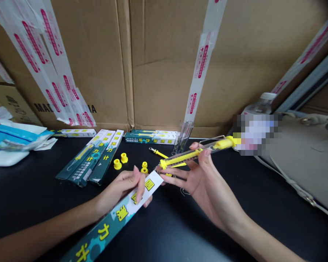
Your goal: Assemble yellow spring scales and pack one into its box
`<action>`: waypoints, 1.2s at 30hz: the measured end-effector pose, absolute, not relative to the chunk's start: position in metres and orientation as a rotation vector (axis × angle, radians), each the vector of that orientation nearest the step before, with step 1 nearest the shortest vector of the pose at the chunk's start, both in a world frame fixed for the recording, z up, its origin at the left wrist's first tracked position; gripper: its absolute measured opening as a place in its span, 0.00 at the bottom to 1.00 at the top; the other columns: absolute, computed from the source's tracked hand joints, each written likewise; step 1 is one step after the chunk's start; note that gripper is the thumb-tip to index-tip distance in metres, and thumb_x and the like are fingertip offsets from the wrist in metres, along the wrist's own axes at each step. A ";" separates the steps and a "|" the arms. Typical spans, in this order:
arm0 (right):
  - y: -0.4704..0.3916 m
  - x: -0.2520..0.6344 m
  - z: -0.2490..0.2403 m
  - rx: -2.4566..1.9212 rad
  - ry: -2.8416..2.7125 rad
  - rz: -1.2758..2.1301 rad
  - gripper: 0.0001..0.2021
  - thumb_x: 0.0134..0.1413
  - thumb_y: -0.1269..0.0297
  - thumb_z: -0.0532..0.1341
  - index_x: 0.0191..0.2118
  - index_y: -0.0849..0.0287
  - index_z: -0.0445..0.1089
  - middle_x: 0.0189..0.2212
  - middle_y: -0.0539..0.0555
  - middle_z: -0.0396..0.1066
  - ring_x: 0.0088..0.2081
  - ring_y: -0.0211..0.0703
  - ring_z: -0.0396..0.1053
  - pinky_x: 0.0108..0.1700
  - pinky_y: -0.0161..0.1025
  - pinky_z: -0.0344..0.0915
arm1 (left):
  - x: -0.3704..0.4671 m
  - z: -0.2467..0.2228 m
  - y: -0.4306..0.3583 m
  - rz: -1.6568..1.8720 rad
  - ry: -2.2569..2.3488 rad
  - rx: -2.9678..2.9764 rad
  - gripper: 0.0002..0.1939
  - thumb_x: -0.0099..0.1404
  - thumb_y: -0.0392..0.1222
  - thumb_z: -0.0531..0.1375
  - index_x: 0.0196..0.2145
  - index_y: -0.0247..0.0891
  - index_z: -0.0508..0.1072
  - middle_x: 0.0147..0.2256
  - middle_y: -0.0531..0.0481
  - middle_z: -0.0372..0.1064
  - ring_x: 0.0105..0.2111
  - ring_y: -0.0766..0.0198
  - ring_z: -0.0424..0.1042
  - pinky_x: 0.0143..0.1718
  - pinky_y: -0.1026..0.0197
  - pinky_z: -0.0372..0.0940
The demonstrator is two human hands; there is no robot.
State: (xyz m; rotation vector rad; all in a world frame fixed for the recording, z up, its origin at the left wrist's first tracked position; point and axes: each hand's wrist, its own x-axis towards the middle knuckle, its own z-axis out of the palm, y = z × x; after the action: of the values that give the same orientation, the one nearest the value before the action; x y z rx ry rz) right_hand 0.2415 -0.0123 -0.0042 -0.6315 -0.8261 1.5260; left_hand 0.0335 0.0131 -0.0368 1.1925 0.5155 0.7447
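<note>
My left hand (131,183) is closed round a long green and white cardboard box (109,222) with yellow lettering, tilted up toward the right. In my right hand (205,178), thumb and fingers pinch a clear tube spring scale (191,156) with yellow end parts. The scale's lower left end is close to the box's upper end; whether they touch I cannot tell. Behind the hands lie small yellow plastic caps (117,163) and a yellow rod with a metal end (158,152), partly hidden by the scale.
Several similar boxes (101,156) lie at the left, with another stack (150,137) at the back. Clear tubes (183,136) stand beside it. A plastic bottle (262,103) and a beige bag (308,153) are at the right. Large cartons (164,65) wall off the black table (164,233).
</note>
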 end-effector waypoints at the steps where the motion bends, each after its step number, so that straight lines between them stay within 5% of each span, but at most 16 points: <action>1: -0.013 0.241 -0.004 -0.632 -0.822 1.531 0.15 0.62 0.45 0.62 0.45 0.46 0.60 0.41 0.48 0.72 0.43 0.55 0.80 0.52 0.60 0.71 | 0.034 -0.036 0.013 0.751 0.513 1.192 0.30 0.66 0.65 0.59 0.22 0.34 0.68 0.23 0.48 0.69 0.22 0.67 0.65 0.25 0.64 0.54; 4: -0.014 0.241 -0.005 -0.618 -0.821 1.546 0.15 0.63 0.44 0.59 0.45 0.45 0.59 0.42 0.49 0.72 0.43 0.53 0.79 0.52 0.60 0.71 | 0.033 -0.034 0.010 0.756 0.530 1.193 0.21 0.60 0.53 0.70 0.44 0.41 0.69 0.29 0.54 0.70 0.23 0.68 0.69 0.25 0.67 0.57; 8: -0.016 0.240 -0.006 -0.613 -0.818 1.540 0.14 0.65 0.44 0.57 0.46 0.45 0.60 0.42 0.49 0.72 0.42 0.51 0.79 0.52 0.60 0.72 | 0.034 -0.030 0.009 0.736 0.613 1.148 0.44 0.55 0.45 0.75 0.62 0.47 0.56 0.36 0.52 0.71 0.24 0.67 0.72 0.26 0.66 0.63; 16: -0.015 0.238 -0.003 -0.602 -0.778 1.522 0.17 0.58 0.48 0.67 0.46 0.44 0.62 0.43 0.46 0.72 0.45 0.55 0.80 0.55 0.59 0.70 | 0.034 -0.028 0.012 0.691 0.629 1.110 0.41 0.53 0.44 0.76 0.60 0.37 0.64 0.34 0.48 0.74 0.25 0.64 0.74 0.27 0.65 0.63; 22: -0.018 0.237 -0.005 -0.603 -0.764 1.565 0.15 0.59 0.49 0.66 0.46 0.45 0.62 0.42 0.46 0.73 0.46 0.54 0.79 0.57 0.58 0.69 | 0.034 -0.025 0.009 0.734 0.611 1.144 0.53 0.54 0.41 0.75 0.68 0.48 0.48 0.36 0.53 0.73 0.26 0.66 0.75 0.28 0.66 0.66; 28: -0.017 0.238 -0.005 -0.686 -0.867 1.393 0.16 0.60 0.45 0.63 0.44 0.46 0.62 0.36 0.46 0.75 0.40 0.53 0.81 0.49 0.58 0.75 | 0.034 -0.027 0.009 0.711 0.574 1.160 0.42 0.55 0.41 0.75 0.61 0.43 0.58 0.44 0.46 0.74 0.27 0.67 0.76 0.30 0.66 0.68; 36: -0.014 0.242 -0.010 -0.787 -0.933 1.237 0.14 0.63 0.48 0.62 0.45 0.48 0.62 0.37 0.46 0.72 0.40 0.54 0.82 0.48 0.57 0.77 | 0.035 -0.026 0.008 0.693 0.582 1.151 0.41 0.54 0.43 0.75 0.60 0.42 0.61 0.48 0.41 0.74 0.27 0.68 0.75 0.32 0.64 0.69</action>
State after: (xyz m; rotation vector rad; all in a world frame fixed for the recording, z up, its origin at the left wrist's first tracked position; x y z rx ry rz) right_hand 0.2419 -0.0143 -0.0099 -0.7872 -0.9331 1.2371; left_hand 0.0346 0.0078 -0.0264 1.1507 0.5816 0.6926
